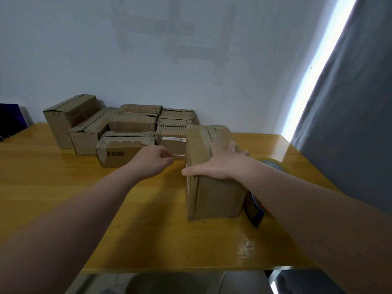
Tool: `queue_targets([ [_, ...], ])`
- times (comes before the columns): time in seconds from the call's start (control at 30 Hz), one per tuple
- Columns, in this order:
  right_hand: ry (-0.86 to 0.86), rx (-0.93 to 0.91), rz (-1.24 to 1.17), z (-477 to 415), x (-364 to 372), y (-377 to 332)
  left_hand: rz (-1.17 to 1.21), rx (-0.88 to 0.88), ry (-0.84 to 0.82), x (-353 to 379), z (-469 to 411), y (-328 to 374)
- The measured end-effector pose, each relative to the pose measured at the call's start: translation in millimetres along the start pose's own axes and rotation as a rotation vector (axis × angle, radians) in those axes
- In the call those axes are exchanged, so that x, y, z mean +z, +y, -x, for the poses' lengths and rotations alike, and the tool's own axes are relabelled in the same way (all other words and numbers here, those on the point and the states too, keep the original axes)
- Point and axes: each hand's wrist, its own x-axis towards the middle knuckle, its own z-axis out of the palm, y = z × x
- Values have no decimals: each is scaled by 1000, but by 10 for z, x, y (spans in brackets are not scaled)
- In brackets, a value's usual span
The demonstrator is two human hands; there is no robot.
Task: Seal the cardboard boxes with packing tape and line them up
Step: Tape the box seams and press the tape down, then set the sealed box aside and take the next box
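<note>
Yellow wood makes up the table, glossy and scuffed near its front edge. On it, towards the right, the front box stands apart from the others; it is brown cardboard, with what looks like a strip of tape running along the left of its top. The right hand lies across that top and holds it. The thumb is hooked at the near left corner and the fingers are stretched over to the right edge, where the tips seem to bend down over the side. The left hand hangs above the table just left of this box, not touching it. Its fingers are curled in towards the palm with nothing visible in them, though its inner side is turned away. Behind it, the other boxes are packed close together in rows against the wall, several with rough, torn flaps. The nearest of them, the printed box, has a dark logo on its front and ragged tape on its top edge. The tall box stands at the left end of the group. A tape roll, pale and yellowish, lies on the table just behind the right wrist. A dark blue thing sits against the right side of the front box, mostly hidden by the forearm, so I cannot tell what it is. A grey curtain hangs on the right beside a bright strip of daylight.
</note>
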Motion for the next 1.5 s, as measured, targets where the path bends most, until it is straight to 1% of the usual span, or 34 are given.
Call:
queue_targets([
  [0.03,19,3,2,-6,-6,-17,-124,26,3,-13,-29,-6],
  [0.1,92,-6,-15,-22,-18,-18,-220,44,1,-42,-72,-7],
  [0.2,223,-52,-110,-45,-141,68,-233,57,0,-77,-156,16],
  [0.3,354,-91,-232,-88,-412,182,-196,72,5,-98,-245,109],
  [0.37,417,-95,-270,-128,-614,258,-174,95,16,-110,-340,205],
  [0.47,425,-91,-277,-238,-835,399,-197,150,38,-107,-540,410],
  [0.6,428,-76,-372,-519,-1094,691,-242,197,30,-43,-846,721],
  [0.73,554,2,-487,-840,-1389,1039,-326,221,16,118,-1239,923],
  [0.8,654,48,-443,-1033,-1410,1186,-344,184,-54,259,-1444,991],
  [0.9,759,93,-265,-1354,-1304,1378,-396,131,-187,519,-1732,1057],
  [0.97,755,123,-177,-1585,-1211,1518,-516,103,-243,674,-1890,1078],
  [1.03,718,165,-92,-1798,-1120,1660,-674,113,-251,792,-2013,1082],
  [1.07,699,180,-62,-1899,-1075,1723,-692,116,-238,835,-2058,1081],
  [1.17,654,193,-20,-2146,-969,1884,-613,55,-167,906,-2146,1086],
  [1.27,631,191,4,-2336,-922,1992,-636,-36,-129,946,-2219,1122],
  [1.33,615,186,29,-2455,-907,2032,-651,-65,-105,991,-2299,1119],
  [1.4,604,180,61,-2565,-907,2059,-633,-72,-101,1028,-2359,1122],
  [1.5,585,190,45,-2659,-920,2130,-602,-98,-111,1064,-2358,1182],
])
